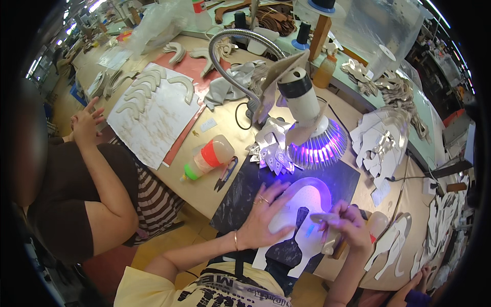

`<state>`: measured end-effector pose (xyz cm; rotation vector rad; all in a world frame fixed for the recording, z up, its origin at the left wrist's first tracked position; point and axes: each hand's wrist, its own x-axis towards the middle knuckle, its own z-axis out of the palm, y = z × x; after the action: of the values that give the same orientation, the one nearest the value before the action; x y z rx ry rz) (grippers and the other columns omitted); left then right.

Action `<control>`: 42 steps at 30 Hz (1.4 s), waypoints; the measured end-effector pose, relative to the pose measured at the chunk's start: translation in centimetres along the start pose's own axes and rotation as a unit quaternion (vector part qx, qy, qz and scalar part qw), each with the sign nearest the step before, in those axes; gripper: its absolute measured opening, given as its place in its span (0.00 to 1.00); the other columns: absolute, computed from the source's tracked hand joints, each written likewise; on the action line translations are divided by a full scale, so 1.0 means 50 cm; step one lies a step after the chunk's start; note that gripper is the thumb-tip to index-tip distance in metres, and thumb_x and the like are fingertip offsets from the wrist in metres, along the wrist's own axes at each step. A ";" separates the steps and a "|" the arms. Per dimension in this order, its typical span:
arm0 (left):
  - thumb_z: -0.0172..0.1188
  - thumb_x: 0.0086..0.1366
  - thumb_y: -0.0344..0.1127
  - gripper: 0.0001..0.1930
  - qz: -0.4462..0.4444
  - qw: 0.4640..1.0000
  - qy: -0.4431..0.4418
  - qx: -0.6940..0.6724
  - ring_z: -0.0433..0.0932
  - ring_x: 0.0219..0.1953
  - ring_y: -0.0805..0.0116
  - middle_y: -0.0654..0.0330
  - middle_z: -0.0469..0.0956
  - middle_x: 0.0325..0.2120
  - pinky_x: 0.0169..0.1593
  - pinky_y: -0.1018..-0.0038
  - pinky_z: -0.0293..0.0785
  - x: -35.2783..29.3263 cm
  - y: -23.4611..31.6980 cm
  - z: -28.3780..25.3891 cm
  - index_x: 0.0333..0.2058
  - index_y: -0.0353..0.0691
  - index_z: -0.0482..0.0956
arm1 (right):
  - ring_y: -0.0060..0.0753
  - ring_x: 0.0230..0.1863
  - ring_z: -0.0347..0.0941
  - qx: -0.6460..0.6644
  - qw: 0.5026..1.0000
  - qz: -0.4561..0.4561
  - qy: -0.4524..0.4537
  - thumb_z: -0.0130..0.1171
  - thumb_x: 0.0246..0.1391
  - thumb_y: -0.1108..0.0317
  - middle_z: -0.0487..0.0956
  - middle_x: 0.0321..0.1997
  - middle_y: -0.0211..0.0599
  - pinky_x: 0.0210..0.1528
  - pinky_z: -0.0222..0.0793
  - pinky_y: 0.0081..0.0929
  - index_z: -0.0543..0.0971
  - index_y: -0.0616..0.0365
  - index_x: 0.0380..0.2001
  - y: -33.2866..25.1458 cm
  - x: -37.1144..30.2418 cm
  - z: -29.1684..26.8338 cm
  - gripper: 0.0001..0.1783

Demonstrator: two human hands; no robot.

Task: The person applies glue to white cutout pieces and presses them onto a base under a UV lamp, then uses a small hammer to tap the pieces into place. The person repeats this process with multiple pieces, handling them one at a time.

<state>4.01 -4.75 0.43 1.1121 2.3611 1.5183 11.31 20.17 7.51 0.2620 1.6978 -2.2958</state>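
A white U-shaped piece (312,204), like a shoe upper part, lies on a dark slab (230,210) in violet lamp light. My left hand (266,215) rests on its left side with fingers spread. Over the piece's right arm, my right hand (349,225) grips a small tool with a flat, rounded, greyish end (323,218); its kind is unclear. A pale object (331,242) shows just below that hand, partly hidden. Left of the slab lie thread snips (226,174) and a squeeze bottle (209,159) with a red label and green cap.
A lamp with a ribbed, violet-lit head (317,146) stands close above the slab, beside stacked silvery pieces (273,146). White cut pieces (381,138) lie to the right. Curved strips (140,89) sit on paper at left, near another person's arm (105,174).
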 end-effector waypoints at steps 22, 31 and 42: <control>0.63 0.65 0.31 0.10 -0.088 0.980 0.070 -0.162 0.85 0.30 0.68 0.55 0.84 0.33 0.34 0.76 0.78 -0.014 -0.036 -0.030 0.43 0.35 0.83 | 0.28 0.35 0.79 -0.427 0.892 -0.138 0.052 0.60 0.60 0.55 0.85 0.33 0.36 0.39 0.73 0.28 0.84 0.66 0.40 -0.168 0.732 -0.016 0.22; 0.64 0.64 0.29 0.08 -0.155 0.958 0.051 -0.237 0.85 0.33 0.65 0.56 0.84 0.32 0.40 0.71 0.80 -0.011 -0.030 -0.028 0.42 0.35 0.83 | 0.26 0.35 0.79 -0.416 0.895 -0.011 0.162 0.70 0.51 0.57 0.84 0.32 0.38 0.37 0.74 0.27 0.82 0.66 0.40 -0.172 0.847 0.060 0.22; 0.65 0.64 0.30 0.09 -0.087 0.978 0.080 -0.173 0.84 0.34 0.60 0.54 0.84 0.34 0.38 0.69 0.80 -0.018 -0.058 -0.003 0.42 0.35 0.84 | 0.24 0.40 0.79 -0.236 0.947 -0.212 0.045 0.73 0.50 0.61 0.81 0.42 0.39 0.42 0.74 0.23 0.72 0.66 0.51 -0.155 0.837 0.063 0.31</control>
<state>3.11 -6.09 -2.13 0.7099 2.1032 1.9163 -30.75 14.65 2.74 -0.1135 2.4832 -2.0626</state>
